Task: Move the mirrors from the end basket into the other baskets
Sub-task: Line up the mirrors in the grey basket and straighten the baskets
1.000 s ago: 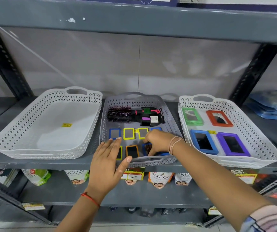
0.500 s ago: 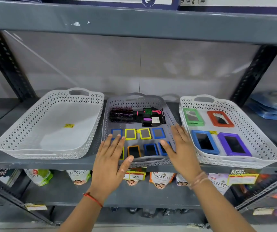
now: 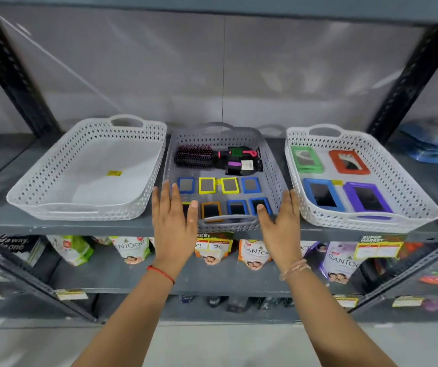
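Observation:
Three perforated baskets stand on a grey shelf. The left white basket [image 3: 143,160] holds only a yellow sticker. The grey middle basket [image 3: 270,165] holds several small framed mirrors, among them a yellow-framed mirror [image 3: 206,185] and a blue-framed mirror [image 3: 250,184], behind them hairbrushes [image 3: 194,156]. The right white basket [image 3: 408,192] holds several larger mirrors, such as a purple one [image 3: 367,198] and a red one [image 3: 349,162]. My left hand [image 3: 173,221] and my right hand [image 3: 278,223] hover flat, fingers spread, at the middle basket's front corners, holding nothing.
Blue packets [image 3: 435,139] lie on the shelf at the far right. Below the shelf edge [image 3: 80,227], soap pouches [image 3: 130,250] and price tags [image 3: 214,243] fill the lower shelf. Dark slanted uprights [image 3: 11,67] frame both sides.
My right hand has let go inside the middle basket and drawn back to its front right corner, open. My left hand stayed near the front left corner. The view has shifted back.

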Motion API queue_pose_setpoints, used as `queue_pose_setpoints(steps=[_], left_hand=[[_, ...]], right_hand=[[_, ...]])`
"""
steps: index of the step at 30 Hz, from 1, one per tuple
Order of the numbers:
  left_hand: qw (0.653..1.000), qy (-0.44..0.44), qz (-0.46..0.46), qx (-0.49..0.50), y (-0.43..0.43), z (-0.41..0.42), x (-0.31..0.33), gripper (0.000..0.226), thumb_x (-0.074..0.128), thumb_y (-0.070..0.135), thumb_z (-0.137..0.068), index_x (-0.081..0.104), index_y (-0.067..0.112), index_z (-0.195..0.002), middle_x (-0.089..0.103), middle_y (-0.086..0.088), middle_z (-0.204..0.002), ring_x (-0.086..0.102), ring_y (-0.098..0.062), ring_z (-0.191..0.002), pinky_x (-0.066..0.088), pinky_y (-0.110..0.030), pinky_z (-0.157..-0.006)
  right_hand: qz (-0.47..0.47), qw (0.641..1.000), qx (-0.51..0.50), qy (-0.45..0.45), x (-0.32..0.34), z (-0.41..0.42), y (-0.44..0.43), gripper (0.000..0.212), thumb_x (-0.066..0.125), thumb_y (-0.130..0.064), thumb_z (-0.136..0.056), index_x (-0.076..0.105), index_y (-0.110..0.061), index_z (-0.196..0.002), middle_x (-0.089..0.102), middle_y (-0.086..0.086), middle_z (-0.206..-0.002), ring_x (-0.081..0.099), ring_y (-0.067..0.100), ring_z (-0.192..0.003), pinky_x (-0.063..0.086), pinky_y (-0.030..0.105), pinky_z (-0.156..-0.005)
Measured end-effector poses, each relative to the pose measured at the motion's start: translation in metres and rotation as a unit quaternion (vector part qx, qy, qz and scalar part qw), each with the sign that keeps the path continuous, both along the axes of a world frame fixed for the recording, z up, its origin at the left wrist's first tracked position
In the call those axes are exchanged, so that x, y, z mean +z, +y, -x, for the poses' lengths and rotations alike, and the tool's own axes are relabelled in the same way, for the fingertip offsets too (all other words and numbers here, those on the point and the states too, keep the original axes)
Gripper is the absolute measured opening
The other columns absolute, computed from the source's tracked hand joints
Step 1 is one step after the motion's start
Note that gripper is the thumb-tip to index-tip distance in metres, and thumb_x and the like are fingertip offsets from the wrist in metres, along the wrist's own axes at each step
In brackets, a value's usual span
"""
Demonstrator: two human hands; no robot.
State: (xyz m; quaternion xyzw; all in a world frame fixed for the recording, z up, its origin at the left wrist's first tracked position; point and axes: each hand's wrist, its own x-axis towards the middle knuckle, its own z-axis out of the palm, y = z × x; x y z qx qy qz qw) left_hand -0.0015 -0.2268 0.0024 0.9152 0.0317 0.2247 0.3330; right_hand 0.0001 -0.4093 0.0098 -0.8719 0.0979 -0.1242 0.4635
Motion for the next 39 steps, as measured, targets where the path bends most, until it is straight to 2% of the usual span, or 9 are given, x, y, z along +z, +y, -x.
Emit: queue_pose_setpoints(steps=[2, 5, 14, 18, 21, 27, 36, 39], left_hand=[[1.000, 0.011, 0.013, 0.006, 0.006, -0.001, -0.001, 0.057, 0.034, 0.034, -0.095, 0.021, 0.002, -0.140, 0.016, -0.017, -0.152, 0.003, -0.032, -0.141, 0.001, -0.039, -0.114], [1.000, 0.018, 0.015, -0.002, 0.012, -0.002, 0.000, 0.055, 0.036, 0.028, -0.096, 0.020, 0.000, -0.140, 0.018, -0.019, -0.151, 0.007, -0.033, -0.140, 0.003, -0.039, -0.114], [1.000, 0.024, 0.015, -0.006, 0.015, -0.001, 0.002, 0.054, 0.036, 0.025, -0.096, 0.021, -0.003, -0.139, 0.020, -0.023, -0.149, 0.009, -0.034, -0.139, 0.006, -0.039, -0.114], [1.000, 0.023, 0.008, -0.004, 0.014, -0.002, 0.002, 0.054, 0.036, 0.026, -0.096, 0.020, -0.004, -0.138, 0.020, -0.024, -0.149, 0.009, -0.035, -0.139, 0.005, -0.039, -0.114], [1.000, 0.021, 0.003, -0.004, 0.014, -0.001, 0.003, 0.054, 0.036, 0.026, -0.096, 0.020, -0.004, -0.138, 0.020, -0.024, -0.149, 0.009, -0.035, -0.139, 0.004, -0.038, -0.114], [1.000, 0.027, 0.000, -0.007, 0.017, -0.001, 0.003, 0.055, 0.034, 0.028, -0.096, 0.020, -0.002, -0.139, 0.019, -0.021, -0.150, 0.008, -0.033, -0.140, 0.005, -0.037, -0.114], [0.999, 0.031, -0.008, -0.012, 0.018, -0.004, 0.003, 0.050, 0.037, 0.021, -0.096, 0.025, -0.004, -0.137, 0.024, -0.024, -0.148, 0.013, -0.037, -0.138, 0.009, -0.044, -0.115], [0.999, 0.035, -0.007, -0.011, 0.016, -0.005, 0.003, 0.049, 0.038, 0.020, -0.096, 0.026, -0.003, -0.137, 0.024, -0.024, -0.148, 0.014, -0.037, -0.138, 0.010, -0.045, -0.115]], right_hand=[[-0.006, 1.000, -0.003, -0.006, -0.001, 0.003, 0.007, 0.070, 0.052, -0.023, -0.093, 0.013, -0.001, -0.146, 0.006, 0.008, -0.159, 0.006, 0.017, -0.146, 0.004, 0.014, -0.110], [-0.019, 1.000, -0.004, -0.009, 0.000, 0.007, 0.014, 0.070, 0.052, -0.022, -0.093, 0.013, -0.001, -0.146, 0.004, 0.008, -0.159, 0.006, 0.017, -0.147, 0.009, 0.021, -0.115], [-0.023, 1.000, 0.012, -0.002, 0.002, 0.005, 0.013, 0.072, 0.053, -0.023, -0.092, 0.012, -0.001, -0.147, 0.004, 0.008, -0.159, 0.004, 0.016, -0.147, 0.006, 0.019, -0.114], [-0.031, 0.999, 0.010, 0.001, 0.003, 0.003, 0.012, 0.072, 0.054, -0.023, -0.092, 0.012, -0.002, -0.147, 0.005, 0.007, -0.159, 0.006, 0.016, -0.147, 0.004, 0.011, -0.106], [-0.038, 0.999, 0.011, 0.003, 0.003, 0.003, 0.011, 0.072, 0.054, -0.023, -0.092, 0.012, -0.002, -0.147, 0.006, 0.007, -0.159, 0.006, 0.015, -0.146, 0.004, 0.010, -0.104], [-0.039, 0.999, 0.017, -0.002, 0.004, 0.003, 0.011, 0.076, 0.055, -0.030, -0.091, 0.012, -0.004, -0.147, 0.006, 0.005, -0.159, 0.006, 0.016, -0.147, 0.010, 0.021, -0.114], [-0.057, 0.998, 0.031, -0.006, 0.003, 0.005, 0.006, 0.075, 0.056, -0.029, -0.091, 0.012, -0.005, -0.148, 0.006, 0.005, -0.159, 0.007, 0.014, -0.146, 0.004, 0.005, -0.099], [-0.057, 0.998, 0.029, -0.010, 0.002, 0.004, 0.004, 0.074, 0.055, -0.027, -0.091, 0.013, -0.004, -0.147, 0.007, 0.006, -0.159, 0.008, 0.015, -0.146, 0.004, 0.004, -0.099]])
